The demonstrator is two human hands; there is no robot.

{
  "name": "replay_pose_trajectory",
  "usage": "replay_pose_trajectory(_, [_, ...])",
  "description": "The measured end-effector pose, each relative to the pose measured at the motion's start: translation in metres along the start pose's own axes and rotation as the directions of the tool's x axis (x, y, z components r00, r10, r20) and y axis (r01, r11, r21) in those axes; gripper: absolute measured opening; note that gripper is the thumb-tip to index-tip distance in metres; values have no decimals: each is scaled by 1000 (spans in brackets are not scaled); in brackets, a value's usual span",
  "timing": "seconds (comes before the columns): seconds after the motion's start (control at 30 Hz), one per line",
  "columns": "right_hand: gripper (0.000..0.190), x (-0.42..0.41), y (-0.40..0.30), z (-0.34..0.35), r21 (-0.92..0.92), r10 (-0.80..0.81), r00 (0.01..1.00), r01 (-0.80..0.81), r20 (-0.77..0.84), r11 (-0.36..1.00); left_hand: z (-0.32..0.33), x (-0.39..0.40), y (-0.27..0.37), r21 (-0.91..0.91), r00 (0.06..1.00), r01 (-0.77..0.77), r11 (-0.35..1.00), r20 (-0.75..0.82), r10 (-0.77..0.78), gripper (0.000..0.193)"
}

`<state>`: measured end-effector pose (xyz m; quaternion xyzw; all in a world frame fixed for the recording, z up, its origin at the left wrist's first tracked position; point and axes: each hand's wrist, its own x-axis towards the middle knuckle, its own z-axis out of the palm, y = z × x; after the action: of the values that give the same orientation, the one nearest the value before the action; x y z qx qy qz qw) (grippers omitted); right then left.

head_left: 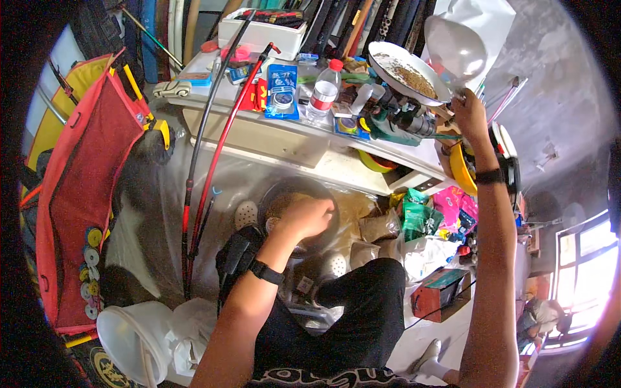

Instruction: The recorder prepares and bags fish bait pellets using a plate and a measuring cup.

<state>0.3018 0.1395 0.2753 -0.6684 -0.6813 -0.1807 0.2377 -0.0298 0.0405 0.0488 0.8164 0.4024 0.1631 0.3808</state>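
My left hand (310,217) is curled over a dark round basin (335,199) on the floor, which has brown loose material inside. Whether its fingers hold anything is hidden. Raised at the upper right, my right hand (468,109) grips the lower end of a shiny, rounded, see-through thing (456,48); its exact kind is unclear. Close to this hand, a white round pan (383,56) with brown grains stands tilted on the cluttered table (252,128). A capped plastic bottle (324,92) and a blue packet (282,89) are further left.
Black and red rods (220,140) rise before the table at left. A red fabric bag (87,194) and a white bucket (131,339) stand left. Filled plastic bags (381,225) and a red box (436,296) lie right. Another person's foot (429,356) shows at lower right.
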Motion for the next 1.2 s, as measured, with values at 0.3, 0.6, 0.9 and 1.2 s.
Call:
replay_pose_trajectory(0.3, [27,-199,-102,2,828,120,828,-557,548,63,6,5,9,-755,955,-135,642,74,288,39])
replay_pose_trajectory(0.6, [29,-278,-153,96,784,25,786,-612,617,-99,26,0,22,-860,967,153,486,231,104,31])
replay_pose_trajectory(0.9, [48,-278,-154,135,748,246,839,-543,485,382,57,14,9,-949,994,60,311,28,-106,26])
replay_pose_trajectory(1.2, [32,-263,-125,146,834,411,744,-547,527,-80,52,14,0,-979,972,184,85,168,-165,24])
